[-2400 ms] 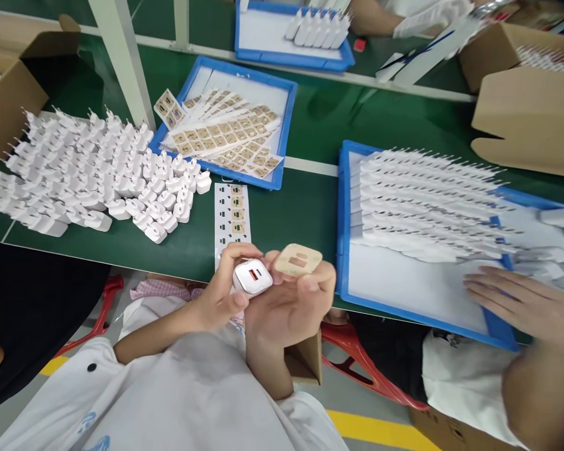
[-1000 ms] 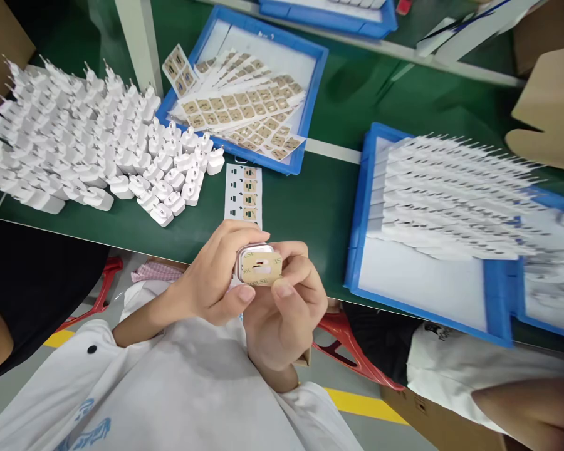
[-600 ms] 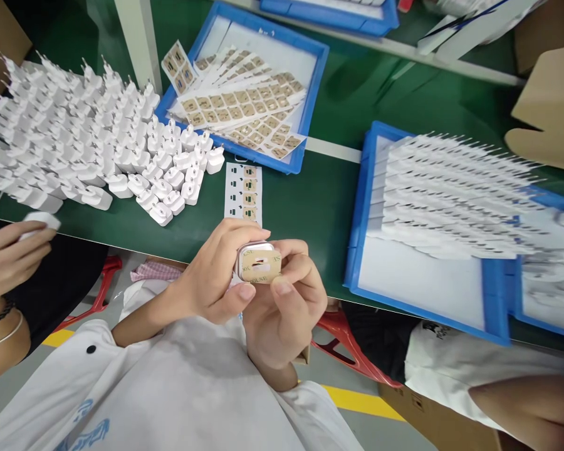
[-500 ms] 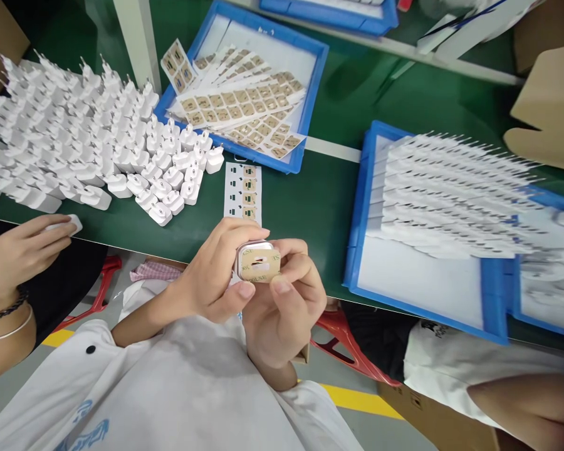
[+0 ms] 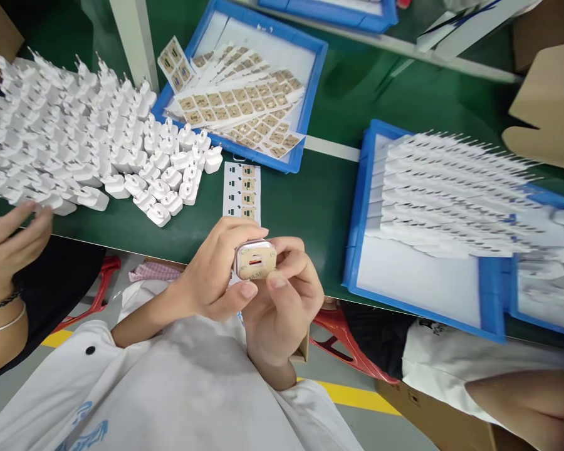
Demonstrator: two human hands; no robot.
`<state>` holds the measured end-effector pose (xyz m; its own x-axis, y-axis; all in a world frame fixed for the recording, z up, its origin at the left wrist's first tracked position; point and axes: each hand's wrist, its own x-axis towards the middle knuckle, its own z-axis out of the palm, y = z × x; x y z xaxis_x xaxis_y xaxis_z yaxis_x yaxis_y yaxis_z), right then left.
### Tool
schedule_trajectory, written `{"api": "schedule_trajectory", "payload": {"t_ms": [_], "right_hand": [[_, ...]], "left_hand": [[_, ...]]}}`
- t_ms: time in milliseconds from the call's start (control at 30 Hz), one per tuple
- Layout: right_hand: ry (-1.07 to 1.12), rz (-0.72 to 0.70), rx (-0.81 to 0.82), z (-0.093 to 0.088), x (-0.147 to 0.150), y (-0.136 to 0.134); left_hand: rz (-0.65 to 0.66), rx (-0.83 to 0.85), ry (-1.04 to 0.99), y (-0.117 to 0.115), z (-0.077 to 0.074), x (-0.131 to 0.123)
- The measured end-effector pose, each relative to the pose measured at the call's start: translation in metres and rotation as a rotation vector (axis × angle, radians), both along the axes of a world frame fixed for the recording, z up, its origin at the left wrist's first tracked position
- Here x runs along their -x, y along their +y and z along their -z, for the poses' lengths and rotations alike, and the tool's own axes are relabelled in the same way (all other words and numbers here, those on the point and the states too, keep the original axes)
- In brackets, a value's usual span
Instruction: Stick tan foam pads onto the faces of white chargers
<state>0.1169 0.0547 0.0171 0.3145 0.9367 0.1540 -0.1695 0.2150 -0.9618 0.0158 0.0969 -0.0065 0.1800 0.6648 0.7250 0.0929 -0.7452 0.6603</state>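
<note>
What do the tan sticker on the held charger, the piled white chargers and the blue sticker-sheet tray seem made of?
Tan rectangular sticker on the small white charger's face: thin paper or film, matte, lying flat with a slot cut through. Heap of white plug chargers: moulded plastic, smooth with soft sheen; pins probably metal. Blue rimmed tray: likely rigid plastic, even colour, moulded raised rim.

Nothing here is coming through sharply enough to read. The tan sticker [image 5: 256, 259] on the white charger [image 5: 237, 263], middle of the frame, is showing only blurred marks. A blue print [image 5: 92, 432] on the white garment [image 5: 178, 388], lower left, is smearing into shapes. A small dark mark inside the blue tray [image 5: 311, 100], upper middle, is defying reading.
</note>
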Motion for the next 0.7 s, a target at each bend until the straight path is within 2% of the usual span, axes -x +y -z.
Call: {"api": "schedule_trajectory", "payload": {"t_ms": [300,367,500,567,633,700], "right_hand": [[-0.026,-0.026,-0.007,0.005,-0.004,0.003],[-0.137,-0.007,-0.043,0.005,-0.005,0.004],[-0.544,0.132,-0.109,0.006,-0.011,0.01],[-0.634,0.165,-0.091,0.009,-0.015,0.013],[-0.629,0.072,-0.011,0.012,-0.019,0.018],[-0.586,-0.1,0.088,0.017,-0.023,0.021]], "left_hand": [[-0.021,0.021,-0.021,0.002,0.001,-0.001],[-0.046,0.028,-0.002,0.003,0.001,0.0],[-0.091,0.066,0.011,0.005,0.007,0.001],[-0.083,0.128,-0.039,0.006,0.013,-0.001],[-0.037,0.215,-0.105,0.006,0.019,-0.004],[0.034,0.295,-0.163,0.005,0.025,-0.008]]}}
